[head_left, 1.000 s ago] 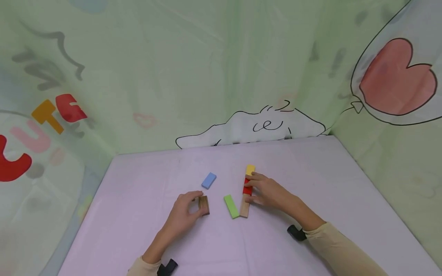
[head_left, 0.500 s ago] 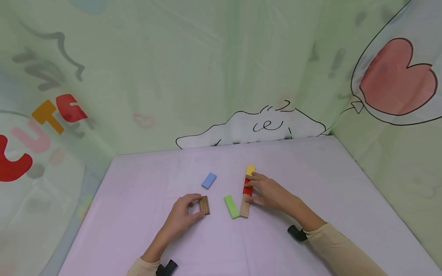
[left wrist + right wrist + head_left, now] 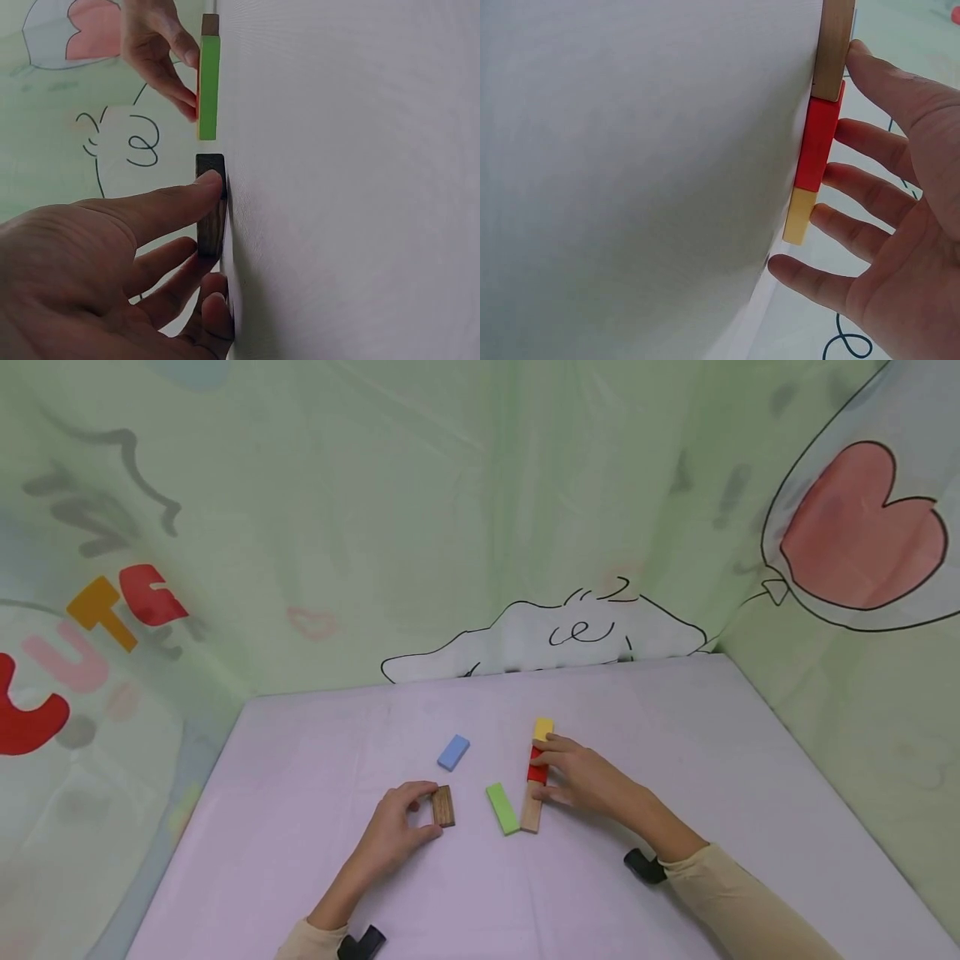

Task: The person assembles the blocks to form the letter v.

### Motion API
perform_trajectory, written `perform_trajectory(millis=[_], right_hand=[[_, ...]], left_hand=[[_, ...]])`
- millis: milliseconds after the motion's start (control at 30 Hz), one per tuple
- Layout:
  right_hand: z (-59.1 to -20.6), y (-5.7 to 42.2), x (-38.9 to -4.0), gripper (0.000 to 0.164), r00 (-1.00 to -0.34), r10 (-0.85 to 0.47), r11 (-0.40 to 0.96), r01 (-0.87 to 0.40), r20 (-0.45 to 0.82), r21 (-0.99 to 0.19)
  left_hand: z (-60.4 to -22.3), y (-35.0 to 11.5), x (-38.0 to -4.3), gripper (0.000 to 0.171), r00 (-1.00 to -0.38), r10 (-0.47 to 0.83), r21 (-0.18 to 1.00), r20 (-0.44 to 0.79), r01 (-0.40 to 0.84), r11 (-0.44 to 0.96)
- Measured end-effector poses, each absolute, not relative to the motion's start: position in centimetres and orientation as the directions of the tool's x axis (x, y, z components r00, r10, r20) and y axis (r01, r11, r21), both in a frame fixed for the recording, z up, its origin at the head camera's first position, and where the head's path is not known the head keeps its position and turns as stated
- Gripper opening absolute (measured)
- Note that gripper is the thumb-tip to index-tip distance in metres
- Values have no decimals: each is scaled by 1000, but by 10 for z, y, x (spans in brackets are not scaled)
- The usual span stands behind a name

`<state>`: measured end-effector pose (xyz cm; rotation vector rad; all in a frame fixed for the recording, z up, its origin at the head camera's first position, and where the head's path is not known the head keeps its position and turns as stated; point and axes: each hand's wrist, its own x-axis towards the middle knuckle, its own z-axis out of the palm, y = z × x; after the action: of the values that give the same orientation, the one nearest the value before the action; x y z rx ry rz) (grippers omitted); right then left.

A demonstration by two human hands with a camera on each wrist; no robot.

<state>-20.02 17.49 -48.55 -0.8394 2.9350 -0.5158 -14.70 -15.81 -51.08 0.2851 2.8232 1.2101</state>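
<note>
Near the middle of the table, my left hand (image 3: 396, 828) pinches a dark brown wooden block (image 3: 444, 806) by its two ends. In the left wrist view the thumb lies on that block's near end (image 3: 210, 225), and it sits on the cloth. My right hand (image 3: 592, 783) rests its fairly straight fingertips on a row of blocks laid end to end: a plain wood block (image 3: 832, 52), a red block (image 3: 817, 142) and a yellow block (image 3: 800, 216). A green block (image 3: 502, 809) slants between the hands, its near end against the plain wood block.
A blue block (image 3: 453, 752) lies alone behind the brown one. Pale lilac cloth (image 3: 315, 752) covers the table. Printed fabric walls (image 3: 420, 527) rise at the back and both sides. A black wrist camera (image 3: 643, 866) sits at each wrist.
My left index finger and thumb have drawn back slightly to the left at the brown block's ends. The right hand and the other blocks have not visibly moved.
</note>
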Motion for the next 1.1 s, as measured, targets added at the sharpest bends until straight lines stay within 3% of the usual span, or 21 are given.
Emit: perform_trajectory(millis=[467,1100], right_hand=[[-485,175,-201,47,-855,-516,803,-501,45,-321],[-486,175,-201,48,-859,-511,808,-492,29,-324]], left_hand=[[-514,-160,-148,61,-986,165,745,-10,102,659],[-511,-158,-153,62,-997,62,793,47,74,604]])
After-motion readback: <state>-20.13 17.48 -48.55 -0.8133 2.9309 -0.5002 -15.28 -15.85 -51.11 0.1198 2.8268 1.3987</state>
